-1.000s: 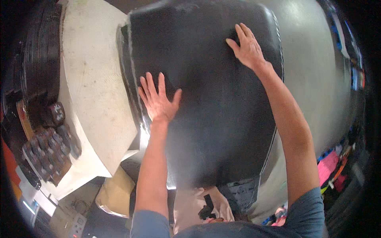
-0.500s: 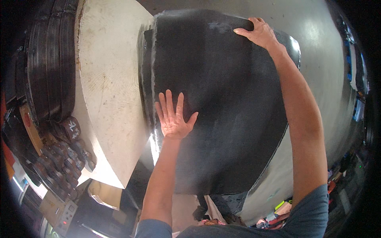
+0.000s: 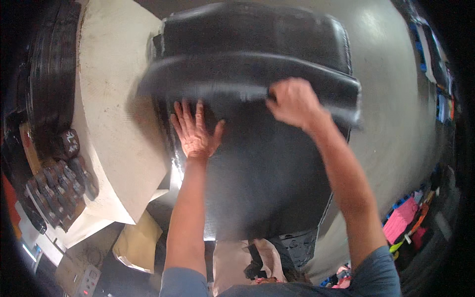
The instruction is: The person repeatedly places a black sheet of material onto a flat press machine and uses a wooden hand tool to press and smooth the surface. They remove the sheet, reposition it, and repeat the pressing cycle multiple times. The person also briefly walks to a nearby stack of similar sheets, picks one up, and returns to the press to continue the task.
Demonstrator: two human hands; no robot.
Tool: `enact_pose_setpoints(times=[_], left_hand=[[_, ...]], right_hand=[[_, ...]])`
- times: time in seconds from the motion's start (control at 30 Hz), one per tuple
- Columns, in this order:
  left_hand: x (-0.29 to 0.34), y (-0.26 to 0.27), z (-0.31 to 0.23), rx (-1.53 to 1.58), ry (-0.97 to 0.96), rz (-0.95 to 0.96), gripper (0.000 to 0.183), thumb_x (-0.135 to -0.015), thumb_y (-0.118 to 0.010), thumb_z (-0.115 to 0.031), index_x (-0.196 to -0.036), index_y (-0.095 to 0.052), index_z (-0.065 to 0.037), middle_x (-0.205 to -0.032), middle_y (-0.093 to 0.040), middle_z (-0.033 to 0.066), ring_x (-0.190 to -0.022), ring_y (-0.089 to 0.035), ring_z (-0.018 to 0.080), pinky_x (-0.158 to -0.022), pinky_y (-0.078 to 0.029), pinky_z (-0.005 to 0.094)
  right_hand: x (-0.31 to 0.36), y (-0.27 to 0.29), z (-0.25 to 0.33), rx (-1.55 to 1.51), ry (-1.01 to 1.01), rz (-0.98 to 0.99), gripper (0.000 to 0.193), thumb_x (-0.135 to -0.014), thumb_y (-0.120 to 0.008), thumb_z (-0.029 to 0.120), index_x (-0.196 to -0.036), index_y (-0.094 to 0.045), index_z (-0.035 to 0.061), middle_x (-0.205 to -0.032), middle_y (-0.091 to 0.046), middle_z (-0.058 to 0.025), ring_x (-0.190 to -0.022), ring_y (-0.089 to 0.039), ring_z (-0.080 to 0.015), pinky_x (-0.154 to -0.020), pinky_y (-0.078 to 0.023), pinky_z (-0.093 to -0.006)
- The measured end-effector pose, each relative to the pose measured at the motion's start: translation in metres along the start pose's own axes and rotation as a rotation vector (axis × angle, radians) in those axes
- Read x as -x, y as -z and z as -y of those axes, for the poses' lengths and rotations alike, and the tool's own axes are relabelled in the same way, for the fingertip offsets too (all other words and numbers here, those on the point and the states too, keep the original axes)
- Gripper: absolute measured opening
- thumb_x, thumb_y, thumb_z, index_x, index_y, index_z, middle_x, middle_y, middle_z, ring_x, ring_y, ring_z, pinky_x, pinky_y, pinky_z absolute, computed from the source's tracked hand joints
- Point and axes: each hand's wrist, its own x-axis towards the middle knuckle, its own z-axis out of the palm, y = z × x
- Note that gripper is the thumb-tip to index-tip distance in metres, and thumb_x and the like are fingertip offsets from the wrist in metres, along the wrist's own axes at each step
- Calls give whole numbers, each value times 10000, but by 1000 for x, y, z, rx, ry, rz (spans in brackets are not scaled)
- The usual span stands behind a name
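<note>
A large black sheet (image 3: 262,183), smooth like leather or rubber, lies across the work surface in front of me. My left hand (image 3: 194,131) rests flat on it with the fingers spread, near its left side. My right hand (image 3: 296,104) is closed on the sheet's far edge, which is lifted and curled back toward me in a long fold. The fold and the hand are somewhat blurred. Beyond the fold another black layer (image 3: 257,32) shows underneath, with pale worn edges.
On the left stands a cream board or thick sheet (image 3: 118,99), with dark stacked strips (image 3: 52,74) and several metal-looking shaped pieces (image 3: 59,190) beyond it. A grey surface (image 3: 381,99) spans the right. Pink cloth-like material (image 3: 401,218) lies at lower right.
My right hand has pulled the sheet's far edge back toward me, raising a fold and baring the black layer below. My left hand stays flat on the sheet.
</note>
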Motion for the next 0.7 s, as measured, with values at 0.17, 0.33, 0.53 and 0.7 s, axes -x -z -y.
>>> enact_pose_setpoints(times=[0.17,0.33,0.53,0.7], left_hand=[[28,-20,15,-163,-4,368,812,-993,-569,-639,-1582,-513,-83,-1683,-409,159,-1552,-359,387,-1305,-181,599],[98,-26,35,5,-77,182,786,-998,-566,-605,-1578,-514,-76,-1667,-427,162,-1540,-376,386,-1297,-199,585],[277,-4,16,347,-158,410,756,-1004,-562,-564,-1573,-516,-67,-1649,-447,167,-1525,-397,385,-1288,-220,568],[386,41,-29,418,-304,832,732,-1009,-559,-530,-1569,-518,-60,-1633,-465,171,-1513,-413,384,-1280,-238,554]], right_hand=[[130,-55,56,-324,-95,-27,195,-850,-749,223,-890,-761,33,-849,-737,-130,-887,-731,-319,-824,-589,-448],[247,-90,117,-456,-74,-21,240,-835,-745,275,-916,-767,50,-945,-761,-183,-974,-736,-387,-862,-598,-489],[413,-98,204,-461,-125,272,266,-806,-745,308,-940,-747,78,-972,-759,-146,-1014,-729,-369,-827,-605,-524],[515,-76,268,-728,-47,-39,229,-797,-724,292,-922,-747,101,-903,-736,-151,-888,-726,-400,-714,-592,-529]])
